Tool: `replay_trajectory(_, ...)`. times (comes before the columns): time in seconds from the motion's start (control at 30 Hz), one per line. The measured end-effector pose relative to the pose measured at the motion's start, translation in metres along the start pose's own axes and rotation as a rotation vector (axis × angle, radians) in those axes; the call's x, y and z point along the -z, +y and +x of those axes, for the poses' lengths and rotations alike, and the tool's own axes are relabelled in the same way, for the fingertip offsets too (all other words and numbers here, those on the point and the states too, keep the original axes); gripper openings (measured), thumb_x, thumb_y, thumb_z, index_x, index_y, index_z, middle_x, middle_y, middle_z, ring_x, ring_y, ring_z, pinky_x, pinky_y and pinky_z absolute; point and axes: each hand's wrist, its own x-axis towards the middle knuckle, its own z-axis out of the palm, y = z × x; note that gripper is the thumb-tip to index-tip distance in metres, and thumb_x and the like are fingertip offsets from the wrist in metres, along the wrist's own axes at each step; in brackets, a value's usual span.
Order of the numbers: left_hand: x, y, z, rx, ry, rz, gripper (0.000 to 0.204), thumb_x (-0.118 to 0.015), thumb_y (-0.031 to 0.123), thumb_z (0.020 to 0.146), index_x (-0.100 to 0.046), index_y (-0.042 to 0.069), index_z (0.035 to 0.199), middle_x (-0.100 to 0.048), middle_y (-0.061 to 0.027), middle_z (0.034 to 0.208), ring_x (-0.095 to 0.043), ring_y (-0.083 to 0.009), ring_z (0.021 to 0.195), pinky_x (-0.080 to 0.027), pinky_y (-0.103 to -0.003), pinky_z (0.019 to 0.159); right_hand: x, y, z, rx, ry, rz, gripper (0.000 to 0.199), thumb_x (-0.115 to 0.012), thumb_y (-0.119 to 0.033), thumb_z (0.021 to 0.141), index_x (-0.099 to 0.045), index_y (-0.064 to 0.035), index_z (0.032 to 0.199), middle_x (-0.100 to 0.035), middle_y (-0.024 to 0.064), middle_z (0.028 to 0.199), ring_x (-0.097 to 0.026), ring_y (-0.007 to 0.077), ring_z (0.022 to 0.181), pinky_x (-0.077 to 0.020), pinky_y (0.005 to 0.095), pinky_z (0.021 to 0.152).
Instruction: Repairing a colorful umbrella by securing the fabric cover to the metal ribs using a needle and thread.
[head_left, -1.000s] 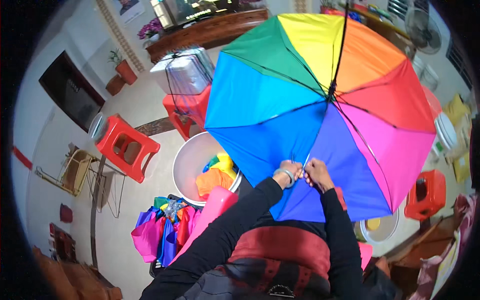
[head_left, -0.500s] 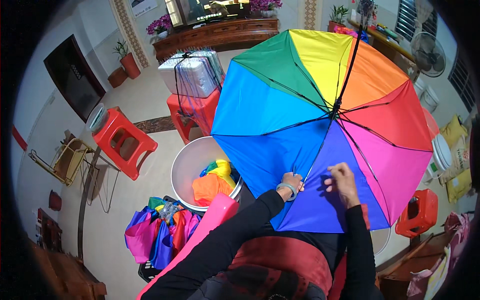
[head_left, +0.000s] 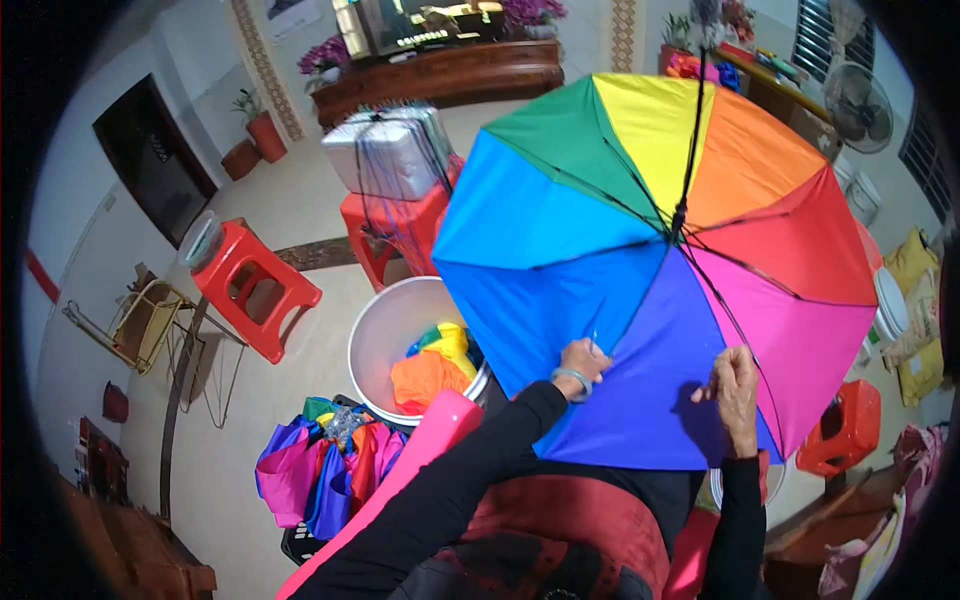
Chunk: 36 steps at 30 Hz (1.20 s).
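Note:
An open rainbow umbrella (head_left: 655, 290) fills the middle of the view, its inside with black ribs and shaft (head_left: 692, 140) facing me. My left hand (head_left: 583, 365), a pale bangle on its wrist, is closed on a rib and cloth near the seam between the blue and violet panels. A small shiny bit shows at its fingertips. Over the violet panel, near the pink one, my right hand (head_left: 733, 395) is raised with fingers pinched together. Whatever it may hold is too small to make out.
Left of my lap, a white bucket (head_left: 365, 350) holds colourful cloth (head_left: 435, 375). Folded rainbow umbrellas (head_left: 325, 465) lie in a black crate beside a pink armrest (head_left: 440, 425). Red stools (head_left: 255, 290) stand farther left, another red stool (head_left: 845, 430) at right. A foam box (head_left: 385, 155) sits ahead.
My right hand has moved right, away from my left hand, across the violet panel. My left hand stays on the umbrella. The whole view has shifted slightly.

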Motion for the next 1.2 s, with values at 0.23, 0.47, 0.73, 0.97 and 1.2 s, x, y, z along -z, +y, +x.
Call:
replay_trajectory(0.23,0.018,0.000,0.003,-0.271,0.112,0.294,0.009,-0.062,0.014,0.069,-0.059,0.006,0.067,-0.061,-0.0103,0.061,-0.061,-0.0228,0.056,-0.048,-0.035,0.054,-0.008,-0.017,0.028,0.006,-0.030,0.031,0.012,-0.046,-0.010,0.088,-0.046,-0.0011,0.079,-0.049,0.0046,0.066,-0.051,0.0106,0.056,-0.0460,0.0247,0.053)
replay_trajectory(0.47,0.006,-0.003,0.007,-0.642,0.080,0.249,0.015,-0.065,0.016,0.068,-0.061,0.004,0.075,-0.060,-0.0102,0.067,-0.057,-0.0237,0.061,-0.046,-0.034,0.059,-0.004,-0.030,0.039,0.073,0.026,0.047,0.011,-0.048,-0.009,0.087,-0.053,0.0007,0.088,-0.055,0.0054,0.073,-0.055,0.0109,0.062,-0.0473,0.0237,0.057)
replay_trajectory(0.73,0.014,0.010,0.007,-0.282,-0.082,-0.134,0.015,-0.064,0.018,0.074,-0.060,0.004,0.077,-0.056,-0.0041,0.061,-0.048,-0.0124,0.046,-0.039,-0.026,0.042,-0.021,0.010,0.053,0.376,-0.167,-0.533,0.007,-0.056,-0.007,0.077,-0.058,-0.0012,0.079,-0.059,0.0111,0.075,-0.057,0.0238,0.059,-0.0459,0.0322,0.058)
replay_trajectory(0.97,0.024,0.015,0.002,-0.021,-0.064,-0.579,0.017,-0.062,0.021,0.079,-0.058,0.004,0.077,-0.056,-0.0016,0.061,-0.042,-0.0048,0.039,-0.032,-0.019,0.033,-0.087,0.083,0.051,0.204,-0.428,-0.690,0.012,-0.053,-0.004,0.070,-0.057,0.0010,0.081,-0.057,0.0163,0.068,-0.058,0.0271,0.063,-0.0445,0.0358,0.057)
replay_trajectory(1.2,0.021,0.016,0.000,-0.042,-0.001,-0.564,0.018,-0.062,0.021,0.079,-0.057,0.003,0.076,-0.055,-0.0016,0.060,-0.043,-0.0056,0.040,-0.033,-0.020,0.034,-0.117,0.113,0.057,0.018,-0.264,-0.565,0.013,-0.056,-0.007,0.069,-0.057,0.0020,0.078,-0.057,0.0223,0.070,-0.059,0.0353,0.070,-0.0457,0.0423,0.061)
